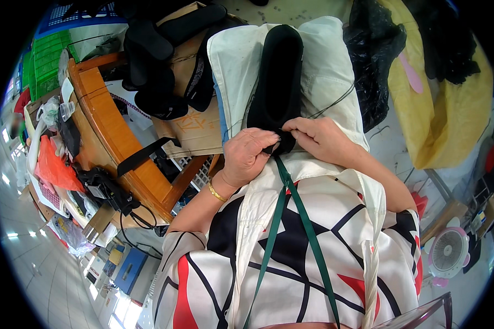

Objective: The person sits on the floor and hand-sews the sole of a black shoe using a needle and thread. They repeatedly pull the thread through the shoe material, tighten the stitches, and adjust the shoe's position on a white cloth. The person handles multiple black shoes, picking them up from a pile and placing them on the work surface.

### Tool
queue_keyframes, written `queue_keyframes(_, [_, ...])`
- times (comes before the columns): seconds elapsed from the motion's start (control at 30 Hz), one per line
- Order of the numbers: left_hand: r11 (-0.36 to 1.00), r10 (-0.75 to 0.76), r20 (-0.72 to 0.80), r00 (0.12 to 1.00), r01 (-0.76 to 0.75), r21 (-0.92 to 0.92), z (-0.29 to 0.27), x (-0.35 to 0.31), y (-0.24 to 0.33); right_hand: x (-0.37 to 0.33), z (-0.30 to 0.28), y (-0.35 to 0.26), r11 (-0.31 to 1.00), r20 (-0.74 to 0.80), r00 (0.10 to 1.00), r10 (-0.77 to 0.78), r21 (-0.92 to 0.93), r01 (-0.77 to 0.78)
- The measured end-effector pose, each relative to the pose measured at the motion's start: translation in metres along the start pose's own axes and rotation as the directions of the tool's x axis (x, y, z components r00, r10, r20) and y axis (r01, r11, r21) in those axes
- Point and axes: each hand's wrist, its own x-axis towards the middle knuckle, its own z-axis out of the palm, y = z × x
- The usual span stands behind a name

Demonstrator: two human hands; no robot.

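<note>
A black shoe [282,77], with a dark opening, lies lengthwise on the white cloth [330,60] over my lap, one end toward me. My left hand [246,156] is closed on the near end of the shoe, its thumb and fingers pressing the black fabric. Right beside it, my right hand [321,140] has thumb and forefinger pinched together against that same end; whatever sits between these fingertips is too small to make out. A dark thread [335,102] loops across the cloth beyond my right hand.
Several black shoes [173,60] lie on a cardboard box at the left, beside a wooden frame [118,131]. At the right are a black plastic bag [373,60], a yellow sack [436,131] and a white fan [447,252]. A green ribbon [307,230] hangs over my apron.
</note>
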Motion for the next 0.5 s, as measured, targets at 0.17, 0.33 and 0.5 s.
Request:
queue_keyframes(0.17, [1.0, 0.005, 0.007, 1.0, -0.005, 0.01, 0.0, 0.0, 0.001, 0.005, 0.002, 0.004, 0.998, -0.017, 0.999, -0.05, -0.028, 0.049])
queue_keyframes(0.33, [1.0, -0.008, 0.03, 1.0, 0.008, -0.024, -0.001, -0.003, 0.0, 0.008, 0.01, 0.015, 0.993, -0.071, 0.99, -0.12, -0.021, 0.118])
queue_keyframes(0.5, [1.0, -0.027, 0.005, 1.0, 0.027, -0.002, 0.002, -0.002, 0.003, 0.011, 0.016, 0.009, 0.997, -0.062, 0.997, -0.054, -0.049, 0.051])
